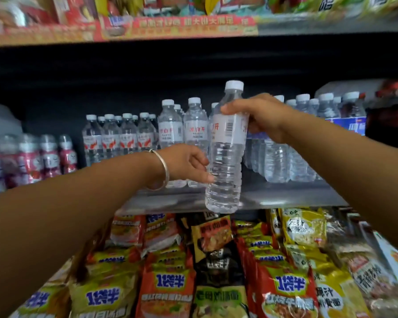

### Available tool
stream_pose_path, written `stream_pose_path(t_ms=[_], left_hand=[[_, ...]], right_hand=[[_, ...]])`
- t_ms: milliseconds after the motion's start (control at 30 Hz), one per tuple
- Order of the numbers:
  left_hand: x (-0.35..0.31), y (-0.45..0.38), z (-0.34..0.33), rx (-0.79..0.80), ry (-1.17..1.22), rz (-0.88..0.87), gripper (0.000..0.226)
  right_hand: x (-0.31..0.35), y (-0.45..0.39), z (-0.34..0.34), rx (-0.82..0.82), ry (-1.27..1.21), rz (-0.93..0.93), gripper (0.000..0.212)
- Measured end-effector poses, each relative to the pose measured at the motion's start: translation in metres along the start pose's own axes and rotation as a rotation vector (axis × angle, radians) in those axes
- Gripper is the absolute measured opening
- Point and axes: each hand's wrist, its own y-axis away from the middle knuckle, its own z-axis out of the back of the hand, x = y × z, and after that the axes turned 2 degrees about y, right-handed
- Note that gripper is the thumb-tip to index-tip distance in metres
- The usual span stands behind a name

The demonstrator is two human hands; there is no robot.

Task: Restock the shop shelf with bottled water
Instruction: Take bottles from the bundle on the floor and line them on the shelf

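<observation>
right grip: right hand [260, 115] is wrapped around the upper label band of a clear water bottle [225, 154], thumb in front, the other fingers out of sight behind it. So it's held high up, with all the water weight hanging below.
left grip: left hand [186, 164] isn't holding anything, fingers loose, tips just touching the bottle's lower ribbed part. Silver bangle [162, 169] on that wrist.
where the bottle is: in the air, a bit tilted, base hanging just in front of the shelf edge [285, 198], not set down yet.
risk 1: a high grip on a soft bottle could let it swing or slip if it's squeezed too lightly.
risk 2: the matching red-lettered bottles [182, 131] stand right behind it. Push in too fast and I'd guess the front ones go over like dominoes.
risk 3: base catching the shelf lip on the way in, tipping it forward.
if it drops: it lands on the instant noodle packs [216, 260] stacked below. Nothing breaks, just crushed noodles probably.
gap: looks like room between that row and the shrink-wrapped water [283, 157] on the right, though the held bottle hides part of it.
</observation>
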Motion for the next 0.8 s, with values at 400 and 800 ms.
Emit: stream_pose_path(t_ms=[400, 800], left_hand=[[0.012, -0.052, 0.01, -0.139, 0.012, -0.042, 0.035], [0.021, -0.076, -0.008, -0.12, 0.038, -0.015, 0.033]], right_hand=[[-0.008, -0.076, -0.006, -0.021, 0.102, -0.017, 0.019], [-0.045, -0.091, -0.001, 0.082, 0.095, -0.122, 0.026]])
